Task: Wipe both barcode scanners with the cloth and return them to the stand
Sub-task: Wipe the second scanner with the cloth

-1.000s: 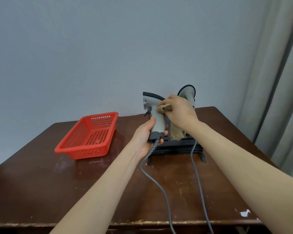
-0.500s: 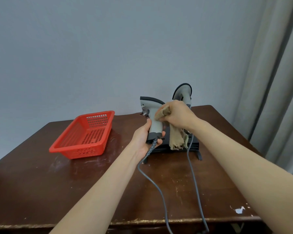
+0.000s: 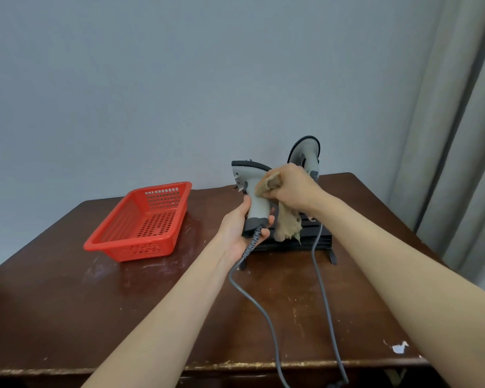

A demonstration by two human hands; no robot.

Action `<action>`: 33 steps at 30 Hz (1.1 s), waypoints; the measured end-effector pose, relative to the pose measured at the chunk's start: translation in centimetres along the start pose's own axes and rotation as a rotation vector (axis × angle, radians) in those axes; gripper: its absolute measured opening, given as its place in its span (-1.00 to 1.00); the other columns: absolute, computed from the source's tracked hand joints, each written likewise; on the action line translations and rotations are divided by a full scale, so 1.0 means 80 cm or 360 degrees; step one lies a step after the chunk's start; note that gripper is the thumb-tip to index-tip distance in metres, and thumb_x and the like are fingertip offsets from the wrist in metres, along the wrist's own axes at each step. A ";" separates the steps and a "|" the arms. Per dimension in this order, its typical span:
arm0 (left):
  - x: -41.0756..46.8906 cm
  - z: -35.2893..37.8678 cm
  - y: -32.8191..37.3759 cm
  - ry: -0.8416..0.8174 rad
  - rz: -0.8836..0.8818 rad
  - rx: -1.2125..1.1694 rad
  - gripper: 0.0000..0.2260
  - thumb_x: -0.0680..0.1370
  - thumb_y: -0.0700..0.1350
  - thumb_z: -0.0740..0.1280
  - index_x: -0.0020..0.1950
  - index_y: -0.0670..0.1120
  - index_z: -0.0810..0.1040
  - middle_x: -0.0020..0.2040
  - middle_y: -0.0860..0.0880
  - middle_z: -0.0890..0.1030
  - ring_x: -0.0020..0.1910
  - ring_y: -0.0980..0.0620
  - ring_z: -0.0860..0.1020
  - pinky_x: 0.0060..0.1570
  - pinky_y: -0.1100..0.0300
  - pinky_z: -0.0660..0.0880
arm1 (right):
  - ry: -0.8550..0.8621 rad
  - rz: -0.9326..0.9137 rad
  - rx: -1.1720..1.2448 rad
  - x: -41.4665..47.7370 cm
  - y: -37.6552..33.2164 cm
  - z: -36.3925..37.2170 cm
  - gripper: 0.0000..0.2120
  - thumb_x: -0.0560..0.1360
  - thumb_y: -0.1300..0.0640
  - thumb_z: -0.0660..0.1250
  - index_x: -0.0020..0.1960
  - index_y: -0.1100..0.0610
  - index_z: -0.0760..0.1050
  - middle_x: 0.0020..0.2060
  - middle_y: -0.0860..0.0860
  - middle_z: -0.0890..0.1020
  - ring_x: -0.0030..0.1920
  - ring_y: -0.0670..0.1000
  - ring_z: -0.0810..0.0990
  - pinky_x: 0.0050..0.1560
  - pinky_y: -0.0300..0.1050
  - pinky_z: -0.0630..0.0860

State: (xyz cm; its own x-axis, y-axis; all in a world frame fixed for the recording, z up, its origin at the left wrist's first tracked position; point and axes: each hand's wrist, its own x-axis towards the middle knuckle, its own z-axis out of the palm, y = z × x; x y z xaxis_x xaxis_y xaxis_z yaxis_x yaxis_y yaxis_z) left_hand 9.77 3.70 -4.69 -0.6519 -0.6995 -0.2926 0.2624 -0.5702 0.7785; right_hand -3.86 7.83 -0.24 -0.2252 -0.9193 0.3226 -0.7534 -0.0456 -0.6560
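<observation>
Head view takes in a dark wooden table [image 3: 67, 317], with a red basket [image 3: 140, 250] on its left part and a black stand [image 3: 324, 240] toward the back right. Of the 2 scanners, scanner 1 [image 3: 259, 208] (grey, with a dark hood) is out of the stand, held upright in the air just in front of it. The left hand [image 3: 241, 228] grips its handle low down, near where its cable [image 3: 263, 315] leaves it. Scanner 2 [image 3: 305, 155] sits upright in the stand, behind the right hand [image 3: 294, 189]. That hand's fingers curl round the bunched tan cloth [image 3: 287, 225] and press it against scanner 1 just below the head, while a loose tail of cloth hangs down in front of the stand.

I judge the wiping of scanner 1 to be under way and not finished. Whether scanner 2 has already been wiped cannot be told from its look in the stand. At the least, scanner 1 has to be finished and set back in the stand; scanner 2 may well need its turn too.
</observation>
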 end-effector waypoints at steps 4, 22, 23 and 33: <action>0.002 -0.002 0.002 0.0055 0.0070 0.0114 -0.63 0.63 0.08 0.14 -0.01 -0.20 0.54 -0.28 -0.14 0.57 -0.42 -0.01 0.50 -0.59 0.30 0.37 | -0.0446 -0.0018 0.0129 -0.021 -0.005 0.003 -0.85 0.40 0.35 0.43 -0.05 0.40 0.58 -0.20 0.25 0.66 -0.28 -0.01 0.61 -0.11 -0.14 0.59; -0.002 -0.002 -0.005 0.0013 -0.0031 -0.0016 -0.60 0.64 0.09 0.11 0.11 -0.23 0.50 -0.20 -0.15 0.58 -0.43 -0.01 0.52 -0.62 0.31 0.39 | -0.0019 0.0121 0.0184 -0.008 0.021 0.000 -0.73 0.38 0.24 0.47 -0.28 -0.14 0.65 -0.22 -0.12 0.71 -0.12 -0.04 0.67 0.03 0.03 0.61; -0.002 -0.002 -0.005 0.0013 -0.0026 -0.0019 -0.61 0.63 0.08 0.11 0.10 -0.23 0.50 -0.20 -0.15 0.58 -0.43 -0.01 0.52 -0.62 0.32 0.38 | -0.0032 0.0119 0.0188 -0.011 0.020 0.002 -0.77 0.39 0.25 0.46 -0.24 -0.09 0.65 -0.21 -0.08 0.71 -0.12 -0.04 0.66 0.03 0.02 0.61; -0.008 -0.005 0.003 0.0137 0.0103 0.0204 -0.63 0.63 0.05 0.15 0.11 -0.25 0.50 -0.22 -0.17 0.59 -0.42 -0.03 0.50 -0.61 0.29 0.38 | -0.0412 0.0176 0.0005 -0.022 0.011 -0.009 -0.82 0.37 0.32 0.43 -0.11 0.09 0.66 -0.27 -0.04 0.68 -0.24 -0.05 0.64 -0.22 -0.17 0.55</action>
State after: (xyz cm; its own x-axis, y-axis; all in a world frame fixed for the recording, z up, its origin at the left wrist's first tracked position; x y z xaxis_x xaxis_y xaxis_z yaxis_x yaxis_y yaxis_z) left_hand 10.52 3.81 -4.55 -0.5716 -0.7707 -0.2817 0.2055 -0.4668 0.8601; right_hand -4.61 9.67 -0.88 -0.1406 -0.9880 0.0642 -0.7308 0.0598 -0.6800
